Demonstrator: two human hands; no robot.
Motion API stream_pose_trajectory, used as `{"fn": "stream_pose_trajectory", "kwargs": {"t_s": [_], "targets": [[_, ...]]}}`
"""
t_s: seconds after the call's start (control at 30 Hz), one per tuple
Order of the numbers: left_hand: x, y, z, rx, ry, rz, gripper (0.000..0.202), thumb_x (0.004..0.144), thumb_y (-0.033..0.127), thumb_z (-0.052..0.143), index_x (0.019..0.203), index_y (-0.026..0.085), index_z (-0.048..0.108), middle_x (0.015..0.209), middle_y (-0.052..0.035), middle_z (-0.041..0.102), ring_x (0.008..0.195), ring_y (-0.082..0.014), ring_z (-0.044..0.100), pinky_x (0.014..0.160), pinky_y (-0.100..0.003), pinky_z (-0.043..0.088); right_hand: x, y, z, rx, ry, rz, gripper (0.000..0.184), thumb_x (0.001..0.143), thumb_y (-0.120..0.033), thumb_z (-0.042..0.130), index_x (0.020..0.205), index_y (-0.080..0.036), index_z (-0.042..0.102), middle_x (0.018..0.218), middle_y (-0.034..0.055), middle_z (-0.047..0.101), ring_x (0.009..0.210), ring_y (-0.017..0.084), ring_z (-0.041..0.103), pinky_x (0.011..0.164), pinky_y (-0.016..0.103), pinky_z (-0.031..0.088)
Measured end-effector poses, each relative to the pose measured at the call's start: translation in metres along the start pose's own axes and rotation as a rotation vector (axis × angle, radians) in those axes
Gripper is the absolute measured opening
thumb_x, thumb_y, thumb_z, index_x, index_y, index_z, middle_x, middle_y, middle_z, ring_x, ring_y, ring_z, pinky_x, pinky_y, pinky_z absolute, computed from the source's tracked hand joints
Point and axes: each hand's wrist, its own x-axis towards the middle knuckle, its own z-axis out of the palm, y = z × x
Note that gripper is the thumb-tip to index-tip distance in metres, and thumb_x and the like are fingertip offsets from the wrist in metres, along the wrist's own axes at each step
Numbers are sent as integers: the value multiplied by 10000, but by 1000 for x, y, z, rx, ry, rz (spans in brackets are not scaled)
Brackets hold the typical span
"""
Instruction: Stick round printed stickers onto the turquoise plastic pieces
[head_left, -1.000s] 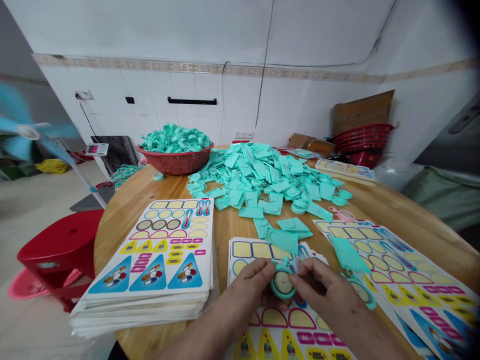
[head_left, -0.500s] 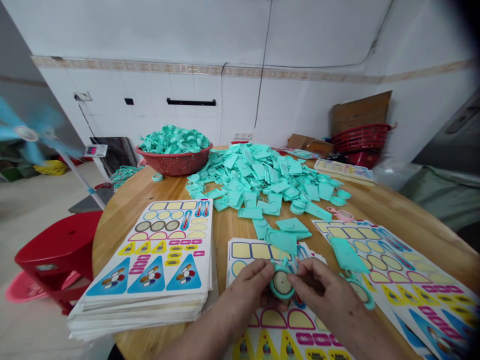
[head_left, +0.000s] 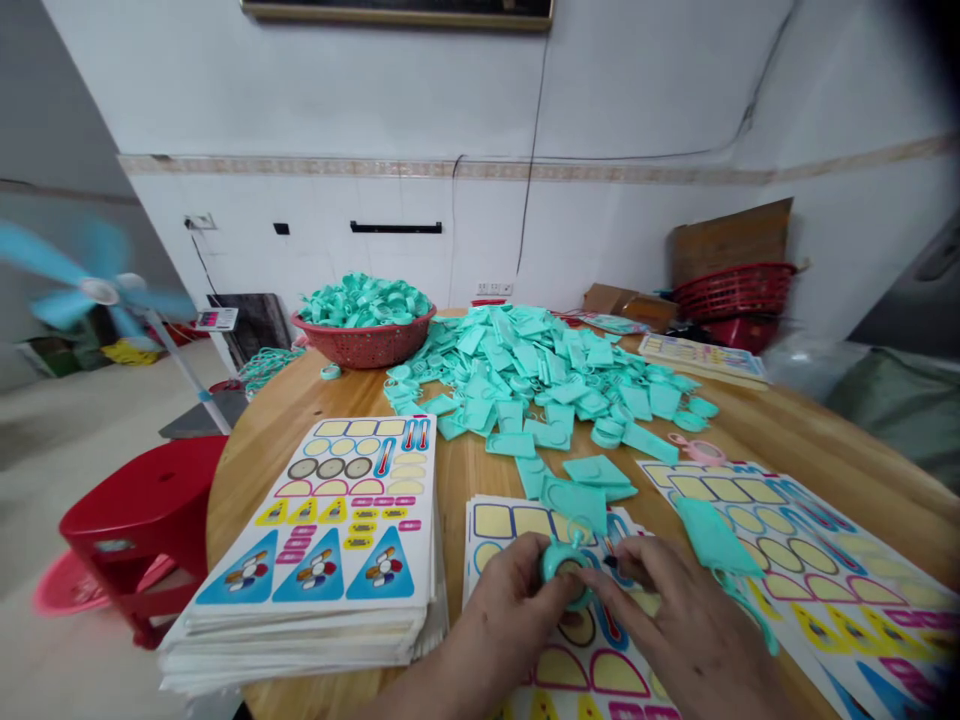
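My left hand point(head_left: 510, 590) is closed around a round teal plastic toy gauge point(head_left: 564, 562) with a loop on top and a dial on its face. The left thumb lies over part of the dial. My right hand point(head_left: 664, 590) has its fingers curled, one fingertip pressed against the gauge. Something small and dark shows by its other fingertips, too small to name. Beneath both hands lies a sticker sheet point(head_left: 495, 522) with cream shapes. Several flat teal plastic pieces point(head_left: 574, 500) overlap its top edge.
A thick stack of sticker sheets point(head_left: 330, 545) stands at left, and more sheets point(head_left: 802, 570) lie at right under a teal piece point(head_left: 716, 540). Behind is a heap of teal pieces point(head_left: 517, 355) beside a full red basket point(head_left: 367, 345). A red stool point(head_left: 142, 500) stands by the table.
The view has tilted up slightly and shifted left. My left thumb has moved over the dial, which faced up in clear sight before. The gauge remains in my left hand.
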Motion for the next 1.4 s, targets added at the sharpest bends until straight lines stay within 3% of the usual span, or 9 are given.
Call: {"fn": "stream_pose_trajectory", "kwargs": {"t_s": [0.13, 0.3, 0.47, 0.57, 0.7, 0.77, 0.9, 1.13, 1.4], "targets": [[0, -5, 0, 83, -13, 50, 230, 812, 377, 545, 843, 150, 545, 720, 29, 509, 647, -91, 437, 589, -217, 367, 1, -2, 6, 116, -49, 179, 329, 728, -564, 589, 829, -252, 563, 844, 29, 658, 774, 225, 635, 614, 301, 479], [0, -6, 1, 149, 3, 66, 353, 794, 330, 553, 1089, 144, 499, 748, 30, 503, 650, -91, 443, 592, -217, 376, -1, -8, 8, 305, -311, 131, 260, 862, -483, 438, 856, -250, 551, 800, -5, 608, 733, 167, 570, 637, 255, 444], [-1, -7, 0, 117, -6, 135, 521, 754, 280, 595, 1222, 155, 403, 643, 74, 453, 555, -64, 385, 524, -198, 322, -6, -18, 2, 325, -314, 64, 284, 881, -460, 408, 817, -231, 562, 817, 3, 598, 759, 165, 559, 683, 251, 439], [-3, -7, 1, 11, -94, 93, 670, 691, 220, 644, 1283, 158, 336, 610, 91, 458, 536, -62, 421, 521, -198, 333, -5, -14, -5, 345, -304, 54, 321, 886, -469, 378, 796, -226, 568, 818, 18, 624, 793, 181, 590, 710, 260, 455], [-5, -9, -1, -65, -166, 74, 941, 579, 111, 684, 1372, 214, 188, 977, -61, 643, 860, -165, 601, 703, -279, 455, 6, 19, -26, 195, -197, 119, 339, 876, -490, 370, 860, -245, 604, 852, 43, 673, 819, 212, 620, 702, 274, 471], [-2, -8, -4, -25, -60, 134, 854, 620, 155, 671, 1352, 198, 233, 1121, -129, 625, 956, -196, 601, 767, -319, 465, 15, 41, -38, 69, -170, 99, 349, 866, -472, 366, 750, -244, 602, 780, 51, 675, 756, 225, 616, 668, 293, 461], [5, 8, -9, 92, 151, 276, 506, 767, 259, 567, 1234, 181, 389, 1025, -109, 680, 881, -174, 625, 804, -327, 461, 29, 77, -56, -108, -244, 153, 326, 819, -438, 433, 620, -240, 598, 669, 42, 668, 683, 228, 619, 630, 293, 437], [34, 59, -14, 280, 168, 425, 261, 845, 225, 448, 1095, 185, 510, 1018, -92, 694, 884, -157, 645, 813, -306, 476, 54, 85, -63, -246, -289, 207, 314, 838, -396, 442, 626, -232, 605, 659, 40, 669, 675, 212, 619, 597, 272, 394], [52, 15, -5, 388, 112, 363, 217, 860, 286, 461, 973, 186, 617, 876, -66, 722, 826, -175, 655, 749, -285, 474, 131, 90, -29, -338, -341, 221, 284, 929, -375, 462, 841, -160, 625, 844, 24, 651, 777, 151, 612, 730, 325, 479]]}}
